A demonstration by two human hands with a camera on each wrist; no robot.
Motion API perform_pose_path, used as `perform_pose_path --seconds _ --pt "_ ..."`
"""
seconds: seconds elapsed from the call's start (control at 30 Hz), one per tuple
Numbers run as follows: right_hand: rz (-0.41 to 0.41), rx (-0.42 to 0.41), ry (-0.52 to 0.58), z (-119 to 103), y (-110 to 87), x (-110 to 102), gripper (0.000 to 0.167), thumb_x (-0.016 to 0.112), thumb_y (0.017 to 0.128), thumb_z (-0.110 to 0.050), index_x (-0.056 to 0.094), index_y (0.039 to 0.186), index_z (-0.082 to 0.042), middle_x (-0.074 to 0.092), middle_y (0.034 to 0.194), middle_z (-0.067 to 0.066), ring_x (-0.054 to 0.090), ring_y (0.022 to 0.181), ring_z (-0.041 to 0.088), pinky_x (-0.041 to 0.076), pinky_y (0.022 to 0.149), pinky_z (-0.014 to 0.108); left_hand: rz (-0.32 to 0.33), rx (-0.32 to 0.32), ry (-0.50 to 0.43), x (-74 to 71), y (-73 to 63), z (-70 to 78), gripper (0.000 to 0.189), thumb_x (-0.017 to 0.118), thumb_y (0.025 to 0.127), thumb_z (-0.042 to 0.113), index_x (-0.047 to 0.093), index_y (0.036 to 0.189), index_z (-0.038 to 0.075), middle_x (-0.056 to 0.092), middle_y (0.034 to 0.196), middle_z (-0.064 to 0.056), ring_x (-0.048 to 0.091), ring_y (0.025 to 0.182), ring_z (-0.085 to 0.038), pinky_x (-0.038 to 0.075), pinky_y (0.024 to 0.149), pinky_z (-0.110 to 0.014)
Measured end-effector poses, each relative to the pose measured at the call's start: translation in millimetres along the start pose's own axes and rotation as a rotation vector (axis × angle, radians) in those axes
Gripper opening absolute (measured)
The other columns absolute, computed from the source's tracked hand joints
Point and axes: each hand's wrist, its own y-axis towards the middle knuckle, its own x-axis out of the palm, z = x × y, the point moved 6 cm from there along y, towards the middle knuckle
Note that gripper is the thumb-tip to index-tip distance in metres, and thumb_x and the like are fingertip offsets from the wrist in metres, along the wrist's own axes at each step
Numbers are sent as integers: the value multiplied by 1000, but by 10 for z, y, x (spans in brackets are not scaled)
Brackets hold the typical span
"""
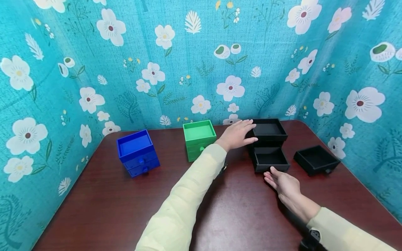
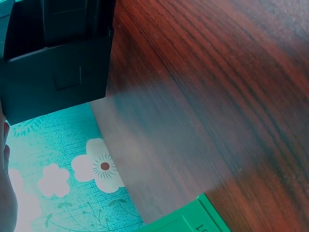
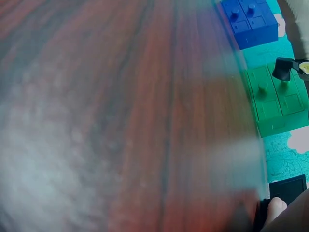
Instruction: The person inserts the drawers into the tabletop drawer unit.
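A black drawer box (image 1: 269,129) stands at the back right, with an open gap under its top tray. Its lower black drawer (image 1: 272,157) juts out at the front. My left hand (image 1: 236,135) rests against the box's upper left side, fingers extended and thumb apart. At the front of the jutting drawer, my right hand (image 1: 285,184) holds it between thumb and fingers; the knob is hidden there. In the right wrist view only a fingertip (image 3: 276,207) shows against black plastic. The box's plain side (image 2: 58,82) fills a corner of the left wrist view.
A separate black drawer (image 1: 317,158) lies on the brown table (image 1: 232,209) to the right of the box. A green drawer box (image 1: 199,134) stands left of my left hand, and a blue one (image 1: 136,148) farther left. Floral curtains (image 1: 188,69) border the table.
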Motion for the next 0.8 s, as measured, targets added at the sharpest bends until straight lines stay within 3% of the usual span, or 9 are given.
perform_pose_path --seconds 0.43,0.63,0.8 --pt "-42 -13 -53 7 -4 19 9 59 97 -9 57 105 -5 72 82 4 70 79 12 55 82 30 3 0 -10 13 3 24 66 44 98 58 41 149 17 34 155 -1 24 143 -10 11 116 -25" --pt "-113 58 -49 -38 21 21 10 61 96 -9 57 104 -5 72 86 8 71 82 14 54 85 32 6 -3 -14 0 4 22 66 44 97 58 42 149 17 34 155 -1 24 143 -10 9 116 -24" --pt "-142 122 -58 -79 45 -7 9 63 95 -10 58 102 -6 71 89 9 71 84 16 53 86 31 22 6 -7 1 17 38 66 47 97 57 44 148 15 36 153 -2 27 142 -11 16 116 -28"
